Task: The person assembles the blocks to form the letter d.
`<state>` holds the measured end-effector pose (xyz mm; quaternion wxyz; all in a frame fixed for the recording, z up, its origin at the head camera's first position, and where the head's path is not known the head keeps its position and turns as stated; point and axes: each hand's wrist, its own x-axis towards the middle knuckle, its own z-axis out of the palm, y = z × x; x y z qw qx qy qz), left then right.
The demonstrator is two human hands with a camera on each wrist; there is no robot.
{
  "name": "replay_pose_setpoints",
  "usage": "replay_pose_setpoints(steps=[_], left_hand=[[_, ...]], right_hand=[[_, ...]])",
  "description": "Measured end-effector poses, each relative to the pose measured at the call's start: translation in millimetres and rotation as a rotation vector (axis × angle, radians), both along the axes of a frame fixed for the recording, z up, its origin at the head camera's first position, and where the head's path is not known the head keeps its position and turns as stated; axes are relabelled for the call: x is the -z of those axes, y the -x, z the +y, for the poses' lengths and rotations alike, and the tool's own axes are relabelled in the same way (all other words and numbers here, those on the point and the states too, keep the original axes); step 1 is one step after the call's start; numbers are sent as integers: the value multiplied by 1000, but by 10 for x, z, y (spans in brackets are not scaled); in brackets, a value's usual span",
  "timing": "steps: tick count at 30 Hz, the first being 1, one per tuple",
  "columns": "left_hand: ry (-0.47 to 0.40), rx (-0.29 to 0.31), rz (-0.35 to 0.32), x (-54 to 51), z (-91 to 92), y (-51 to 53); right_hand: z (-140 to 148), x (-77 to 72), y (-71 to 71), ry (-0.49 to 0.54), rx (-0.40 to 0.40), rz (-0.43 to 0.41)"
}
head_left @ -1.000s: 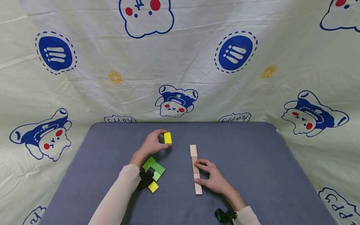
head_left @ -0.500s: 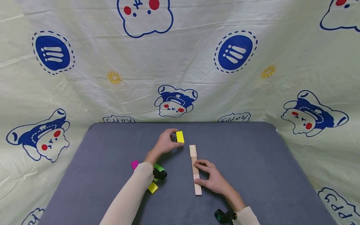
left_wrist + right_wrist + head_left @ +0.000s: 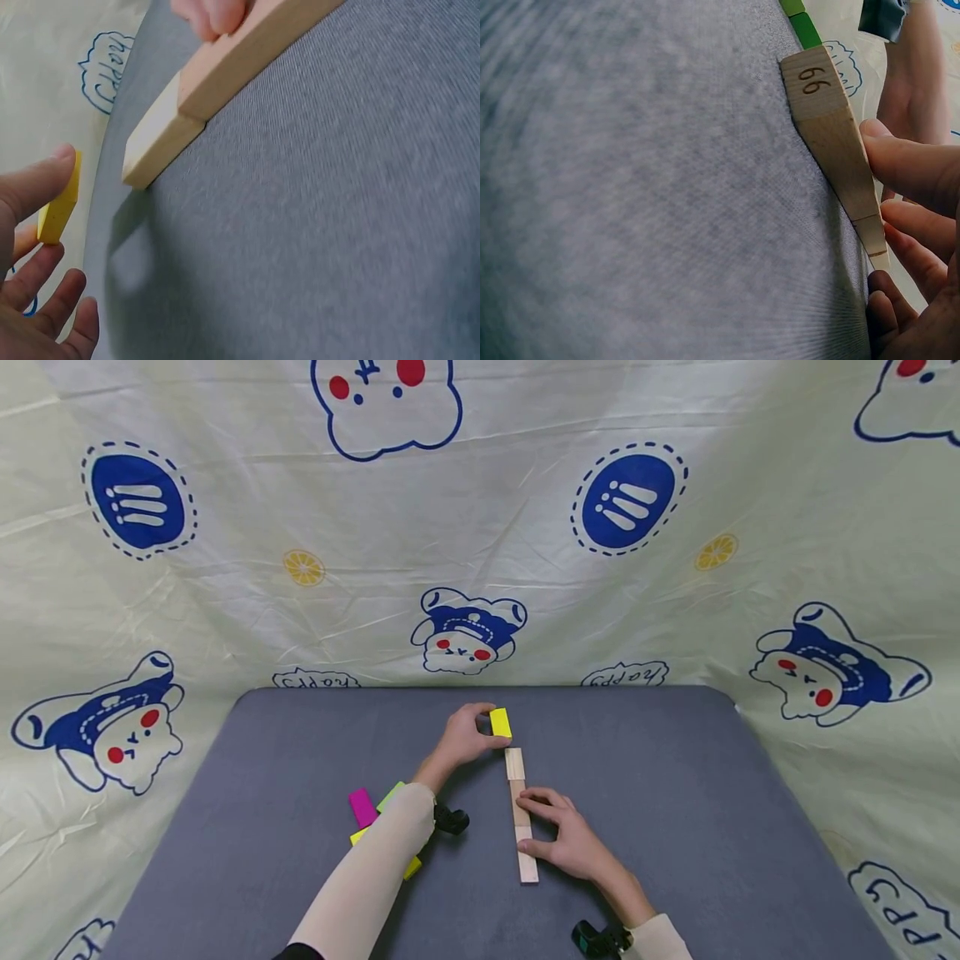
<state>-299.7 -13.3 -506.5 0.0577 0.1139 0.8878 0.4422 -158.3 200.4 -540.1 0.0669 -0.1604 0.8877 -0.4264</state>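
Observation:
My left hand point(image 3: 467, 739) pinches a yellow block point(image 3: 500, 723) between thumb and fingers, just beyond the far end of a row of plain wooden blocks point(image 3: 514, 764). In the left wrist view the yellow block point(image 3: 61, 204) is off the cloth, apart from the row's end block point(image 3: 156, 139). My right hand point(image 3: 572, 837) rests its thumb and fingertips on the row, fingers spread and relaxed. The right wrist view shows the near block point(image 3: 826, 127), marked 66, with the right thumb point(image 3: 907, 165) against it.
On the grey table point(image 3: 637, 760), left of the row, lie a magenta block point(image 3: 363, 807), a green block point(image 3: 391, 797) and yellow pieces point(image 3: 412, 867), partly hidden under the left sleeve point(image 3: 375, 877). A patterned cloth point(image 3: 525, 510) hangs behind the table.
My left hand has carried the yellow block rightward to the row's far end. The left sleeve now covers more of the coloured blocks. My right hand has stayed in place.

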Motion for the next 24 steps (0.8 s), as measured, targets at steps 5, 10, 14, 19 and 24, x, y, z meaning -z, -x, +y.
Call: replay_pose_setpoints(steps=[5,10,14,19,24], left_hand=[[11,0,-9,23,104,20],[40,-1,-26,44,167,3],[47,1,-33,64,193,-17],[88,19,-31,101,204,-22],[123,48,-45,109,215,-23]], right_hand=[[3,-16,2,8,-8,8],[10,-22,0,-1,-9,26],[12,-6,-2,0,-25,30],[16,12,-13,5,-36,31],[14,18,-18,11,-26,28]])
